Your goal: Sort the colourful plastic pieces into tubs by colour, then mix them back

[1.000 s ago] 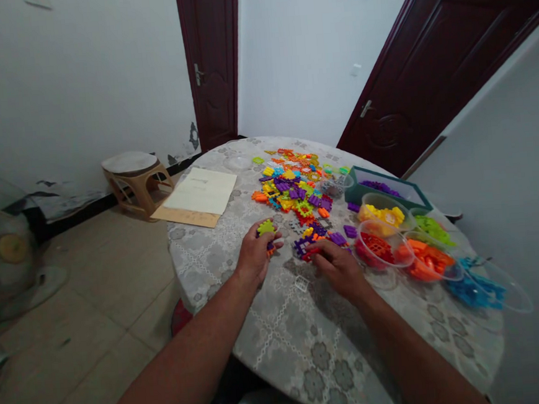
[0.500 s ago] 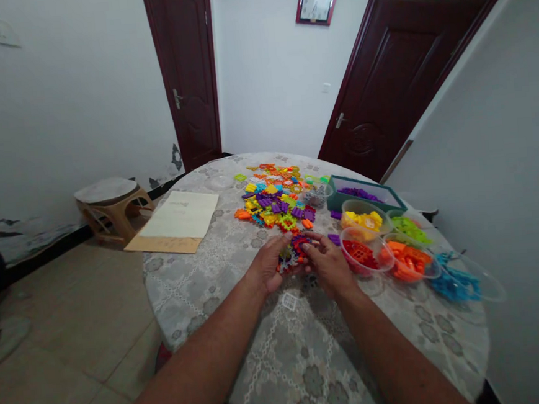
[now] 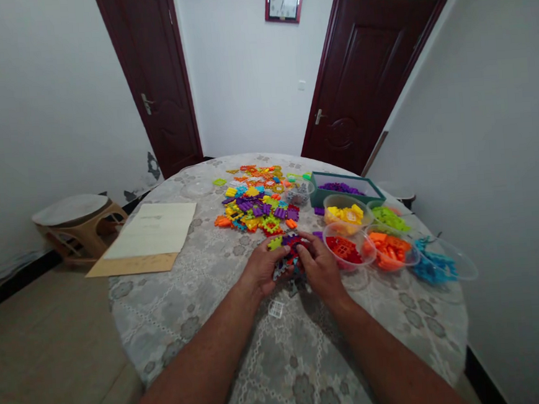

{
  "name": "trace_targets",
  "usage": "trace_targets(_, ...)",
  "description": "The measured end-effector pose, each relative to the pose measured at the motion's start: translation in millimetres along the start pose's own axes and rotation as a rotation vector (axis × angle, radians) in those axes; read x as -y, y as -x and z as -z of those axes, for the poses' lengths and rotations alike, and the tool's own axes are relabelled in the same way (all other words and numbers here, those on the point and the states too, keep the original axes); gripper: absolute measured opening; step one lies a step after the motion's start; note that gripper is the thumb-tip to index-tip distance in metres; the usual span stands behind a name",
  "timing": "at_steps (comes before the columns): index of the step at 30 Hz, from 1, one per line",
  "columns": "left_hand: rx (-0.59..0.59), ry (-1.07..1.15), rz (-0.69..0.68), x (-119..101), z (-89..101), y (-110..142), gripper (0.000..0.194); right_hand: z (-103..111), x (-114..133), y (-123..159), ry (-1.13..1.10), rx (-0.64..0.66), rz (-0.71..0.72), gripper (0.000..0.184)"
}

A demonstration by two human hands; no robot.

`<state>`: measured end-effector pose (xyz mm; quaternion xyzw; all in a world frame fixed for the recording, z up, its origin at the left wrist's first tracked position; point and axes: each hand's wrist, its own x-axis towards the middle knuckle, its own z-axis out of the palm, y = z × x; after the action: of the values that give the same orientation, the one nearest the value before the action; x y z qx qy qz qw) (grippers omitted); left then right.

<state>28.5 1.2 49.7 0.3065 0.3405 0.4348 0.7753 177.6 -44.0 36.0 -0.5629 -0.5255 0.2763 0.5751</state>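
Note:
Both hands meet over the middle of the table, closed on a cluster of interlocking plastic building pieces (image 3: 292, 247) in red, purple, yellow-green and grey. My left hand (image 3: 261, 268) grips its left side, thumb on top. From the right, my right hand (image 3: 320, 265) holds it with the thumb pressed on the red part. The fingers hide much of the underside. A white lattice square piece (image 3: 275, 309) lies on the tablecloth just below my left hand. Beyond the hands is a heap of mixed coloured building pieces (image 3: 256, 209).
To the right stand clear bowls of yellow pieces (image 3: 345, 215), red pieces (image 3: 343, 250), orange pieces (image 3: 389, 250), green pieces (image 3: 389, 218) and blue pieces (image 3: 435, 263). Behind them sits a green box (image 3: 318, 197) with purple pieces. Paper sheets (image 3: 153, 230) lie at the left edge, near a stool (image 3: 78, 223).
The view has swung to the right, so the scene sits further left. Both hands still hold the cluster, which is turned a little, with more of its yellow-green part showing.

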Motion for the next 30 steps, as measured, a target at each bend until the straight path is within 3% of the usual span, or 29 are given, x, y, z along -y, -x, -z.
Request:
trace_targets(4, 0.02, -0.022, -0.027, 4, 8.8, -1, 0.056, 1, 9, 6, 0.186, 0.005, 0.019, 0.042)
trace_targets(9, 0.003, -0.045, -0.074, -2, 12.2, 5, 0.055, 8, 25, 8, 0.267, -0.016, 0.078, 0.04)
trace_targets(14, -0.09, 0.0, -0.115, -16, 11.5, 9, 0.059, 47, 34, -9, 0.52, -0.246, 0.271, 0.041)
trace_targets(16, -0.121, 0.029, -0.144, -19, 13.4, 6, 0.055, 66, 30, -20, 0.677, -0.277, 0.31, 0.041)
trace_targets(22, -0.128, 0.059, -0.192, -16, 23.5, -5, 0.058, 98, 3, -40, 0.918, -0.113, 0.305, 0.037)
trace_targets(27, -0.145, 0.057, -0.193, -16, 22.8, -5, 0.051, 94, 13, -34, 0.884, -0.209, 0.396, 0.038)
trace_targets(28, -0.151, 0.057, -0.191, -17, 21.5, -4, 0.05, 89, 18, -30, 0.847, -0.156, 0.401, 0.036)
trace_targets(30, -0.159, 0.057, -0.188, -18, 19.0, -2, 0.048, 76, 26, -21, 0.76, 0.104, 0.406, 0.033)
